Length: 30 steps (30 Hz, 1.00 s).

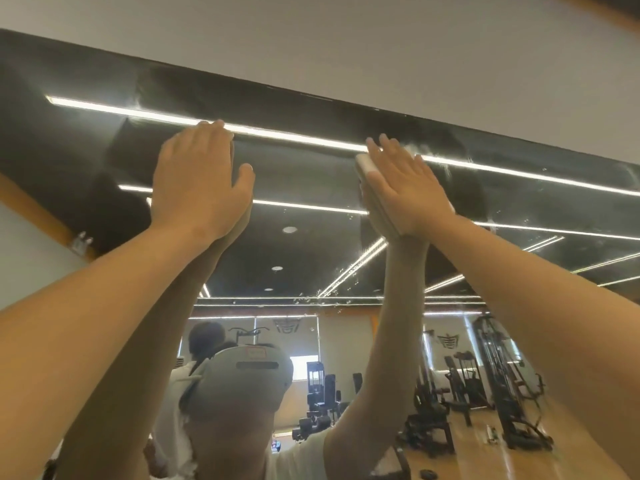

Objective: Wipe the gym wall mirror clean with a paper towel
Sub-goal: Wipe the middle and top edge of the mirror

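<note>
Both bare forearms reach up from the bottom corners of the frame toward the glass. The left hand (199, 181), left of centre, lies flat against the gym wall mirror (304, 174), fingers straight and together, thumb spread to the side, holding nothing. The right hand (407, 192), right of centre, is also flat, its straight fingers pressing a folded white paper towel (366, 165) onto the glass. The towel shows past the hand's left edge, just under a bright reflected light strip (294, 136) and close below the mirror's top edge.

Smears cloud the glass around the towel, and small droplets (311, 299) speckle it lower down near the centre. In the reflection, both arms meet their doubles, a grey head-worn camera rig (249, 379) sits at bottom centre, and weight machines (502, 375) stand on a wooden floor at lower right. A plain pale wall (346, 39) fills the top of the frame.
</note>
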Each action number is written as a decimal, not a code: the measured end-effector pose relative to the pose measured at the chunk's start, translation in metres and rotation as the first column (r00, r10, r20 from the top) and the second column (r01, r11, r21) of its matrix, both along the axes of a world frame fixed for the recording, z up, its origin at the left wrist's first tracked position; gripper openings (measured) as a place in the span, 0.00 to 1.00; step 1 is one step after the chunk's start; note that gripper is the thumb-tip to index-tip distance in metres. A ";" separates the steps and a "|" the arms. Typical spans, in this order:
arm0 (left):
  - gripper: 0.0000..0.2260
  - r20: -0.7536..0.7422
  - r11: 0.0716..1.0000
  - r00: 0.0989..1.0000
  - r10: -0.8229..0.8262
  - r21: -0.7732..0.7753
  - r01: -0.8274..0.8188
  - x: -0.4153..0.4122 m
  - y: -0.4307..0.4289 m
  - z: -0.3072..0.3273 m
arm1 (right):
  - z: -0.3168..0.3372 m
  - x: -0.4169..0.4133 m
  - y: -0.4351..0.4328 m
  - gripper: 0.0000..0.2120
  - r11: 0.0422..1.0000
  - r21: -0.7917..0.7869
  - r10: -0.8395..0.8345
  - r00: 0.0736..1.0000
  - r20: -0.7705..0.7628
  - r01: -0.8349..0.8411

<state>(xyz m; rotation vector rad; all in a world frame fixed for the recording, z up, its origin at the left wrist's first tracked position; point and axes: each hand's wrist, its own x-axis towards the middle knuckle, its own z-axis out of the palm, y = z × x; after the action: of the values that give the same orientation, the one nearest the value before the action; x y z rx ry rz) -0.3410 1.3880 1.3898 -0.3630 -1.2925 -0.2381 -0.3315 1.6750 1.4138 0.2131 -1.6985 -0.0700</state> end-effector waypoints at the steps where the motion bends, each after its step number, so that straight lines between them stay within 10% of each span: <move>1: 0.18 0.000 1.000 1.000 -0.001 0.000 0.001 0.000 0.000 0.000 | 0.008 0.000 -0.003 0.26 1.000 -0.023 0.008 1.000 0.000 -0.008; 8: 0.12 -0.023 1.000 1.000 -0.003 -0.008 0.002 -0.001 -0.001 0.002 | 0.036 0.005 -0.014 0.28 0.944 -0.232 0.182 0.957 -0.225 -0.234; 16: 0.14 -0.022 1.000 1.000 -0.008 -0.010 0.008 -0.001 -0.002 0.001 | 0.032 -0.005 -0.014 0.29 0.988 -0.154 -0.019 0.987 -0.161 -0.006; 30: 0.15 0.000 1.000 1.000 -0.031 0.001 0.031 0.000 -0.004 -0.001 | -0.152 -0.005 -0.060 0.31 0.981 0.146 0.141 0.986 -0.094 -0.126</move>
<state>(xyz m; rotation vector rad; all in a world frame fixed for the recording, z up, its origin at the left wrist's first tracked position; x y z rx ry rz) -0.3410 1.3838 1.3890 -0.3825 -1.2877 -0.2653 -0.3369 1.6151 1.2616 0.4210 -1.5731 -0.0983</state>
